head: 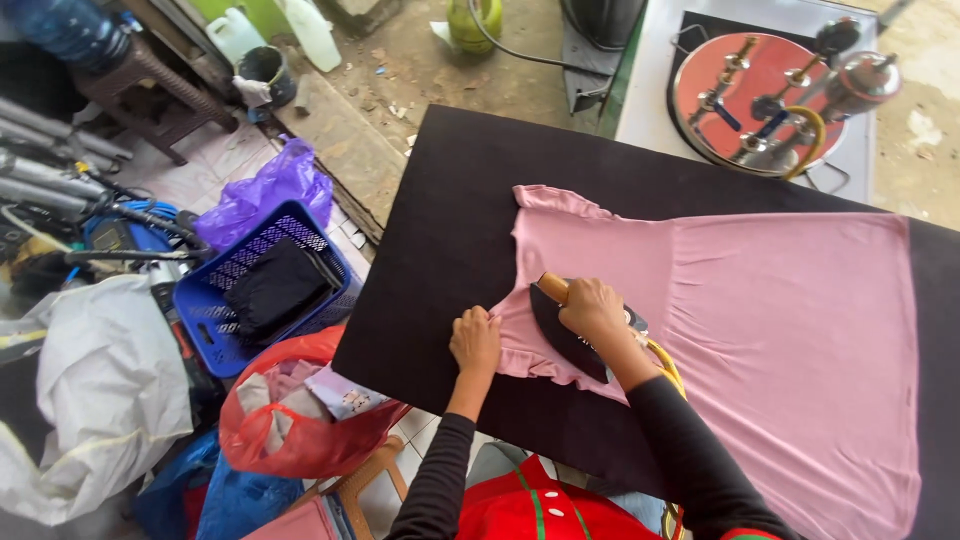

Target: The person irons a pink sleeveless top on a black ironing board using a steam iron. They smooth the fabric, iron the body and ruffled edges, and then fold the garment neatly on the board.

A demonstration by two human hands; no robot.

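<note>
to my left a blue plastic basket (215, 320) holds dark folded cloth (275, 288), with a purple bag (262, 195) behind it and a red bag (290, 425) of clothes in front. beyond my board sits a round boiler (762, 100) with valves.

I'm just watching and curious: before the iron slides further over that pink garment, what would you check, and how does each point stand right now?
1. Right hand has a firm hold on the iron by its wooden handle: ok.
2. Left hand pins the ruffled sleeve edge of the pink garment, and sits beside the iron, not in front of its tip: ok.
3. Garment lies flat on the dark ironing board: mostly ok; gathers show near the middle.
4. Yellow hose runs back along the forearm, clear of the sole: ok.
5. Iron's heat: cannot tell.
6. Board around the garment free of stray things: ok.
</note>
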